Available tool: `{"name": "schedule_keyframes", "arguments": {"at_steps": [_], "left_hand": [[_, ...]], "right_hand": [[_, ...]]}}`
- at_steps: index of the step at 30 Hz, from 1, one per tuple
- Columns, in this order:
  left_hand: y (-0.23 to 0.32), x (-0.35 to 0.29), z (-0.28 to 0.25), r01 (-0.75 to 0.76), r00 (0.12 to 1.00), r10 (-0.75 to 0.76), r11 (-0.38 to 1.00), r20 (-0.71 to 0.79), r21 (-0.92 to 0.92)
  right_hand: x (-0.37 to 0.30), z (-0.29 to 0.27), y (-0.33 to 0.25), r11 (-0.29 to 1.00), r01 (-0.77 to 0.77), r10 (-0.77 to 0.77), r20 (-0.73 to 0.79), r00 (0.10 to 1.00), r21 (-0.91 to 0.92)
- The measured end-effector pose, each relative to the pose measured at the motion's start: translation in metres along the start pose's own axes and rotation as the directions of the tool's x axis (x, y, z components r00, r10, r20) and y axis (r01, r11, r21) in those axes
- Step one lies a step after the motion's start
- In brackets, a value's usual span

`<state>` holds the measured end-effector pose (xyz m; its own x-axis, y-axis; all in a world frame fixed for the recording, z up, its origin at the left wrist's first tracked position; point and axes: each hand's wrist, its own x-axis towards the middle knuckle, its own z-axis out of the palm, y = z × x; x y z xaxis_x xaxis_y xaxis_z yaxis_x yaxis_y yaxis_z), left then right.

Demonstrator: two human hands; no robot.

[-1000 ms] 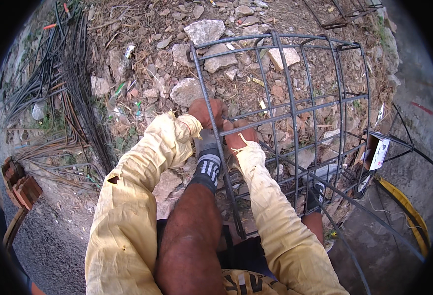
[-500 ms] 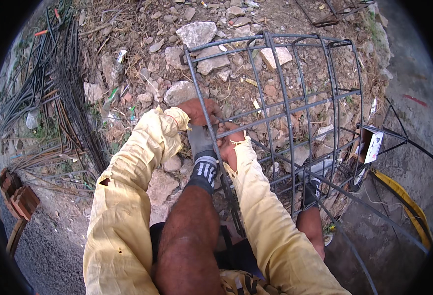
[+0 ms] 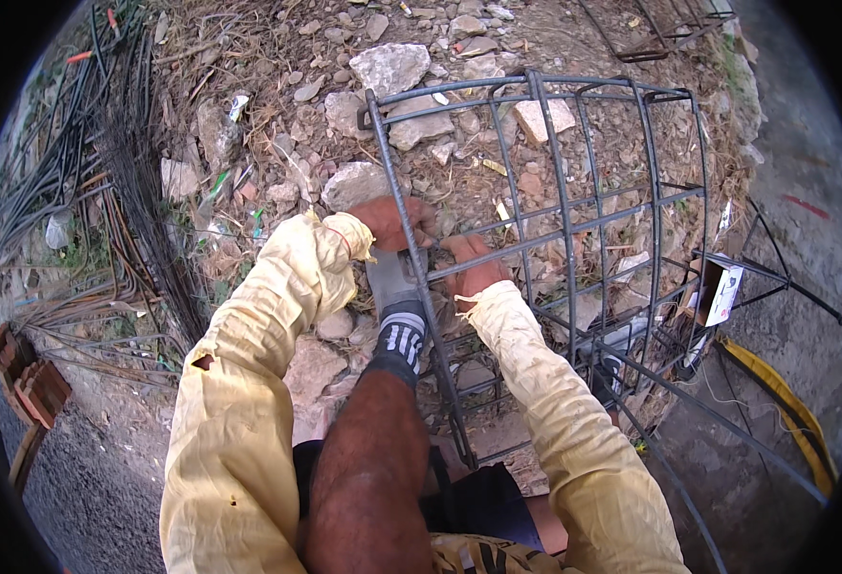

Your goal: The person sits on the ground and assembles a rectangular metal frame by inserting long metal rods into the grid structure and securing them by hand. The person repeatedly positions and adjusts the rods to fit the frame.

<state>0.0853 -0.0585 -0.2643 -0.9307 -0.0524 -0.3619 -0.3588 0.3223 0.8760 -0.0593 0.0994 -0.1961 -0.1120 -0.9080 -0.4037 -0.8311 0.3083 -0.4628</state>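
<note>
Rocks (image 3: 390, 67) & rubble on ground; wire bundle (image 3: 144, 220) at left; red bricks (image 3: 31, 383) lower left; yellow strap (image 3: 785, 407) at right.

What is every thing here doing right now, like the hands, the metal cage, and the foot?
Left hand: closed around a cage bar.
Right hand: gripping a crossing bar.
Rebar cage: lying on its side on the rubble, bars joined in a grid.
Grey sock foot: pressed against the cage.
Rebar bundle: lying loose on the ground.
</note>
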Motion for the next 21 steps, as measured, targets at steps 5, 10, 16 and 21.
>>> {"name": "schedule_keyframes", "arguments": {"at_steps": [5,10,16,21], "left_hand": [[-0.002,-0.005,0.002,-0.065,0.995,0.068,0.997,-0.072,0.05],[0.009,-0.019,-0.003,-0.051,0.995,0.061,0.991,-0.078,0.123],[0.022,-0.022,0.0,-0.128,0.957,0.166,0.978,-0.24,0.166],[0.026,-0.019,0.001,-0.009,0.982,0.032,0.992,-0.187,0.124]], "right_hand": [[0.009,0.006,0.0,0.996,0.025,-0.023,0.02,1.0,-0.085],[0.007,0.017,-0.005,0.988,-0.076,0.075,-0.016,0.997,-0.137],[0.01,0.012,-0.023,0.904,-0.425,0.419,0.09,0.903,0.051],[0.007,0.027,-0.035,0.766,-0.531,0.57,-0.001,0.822,0.361]]}}
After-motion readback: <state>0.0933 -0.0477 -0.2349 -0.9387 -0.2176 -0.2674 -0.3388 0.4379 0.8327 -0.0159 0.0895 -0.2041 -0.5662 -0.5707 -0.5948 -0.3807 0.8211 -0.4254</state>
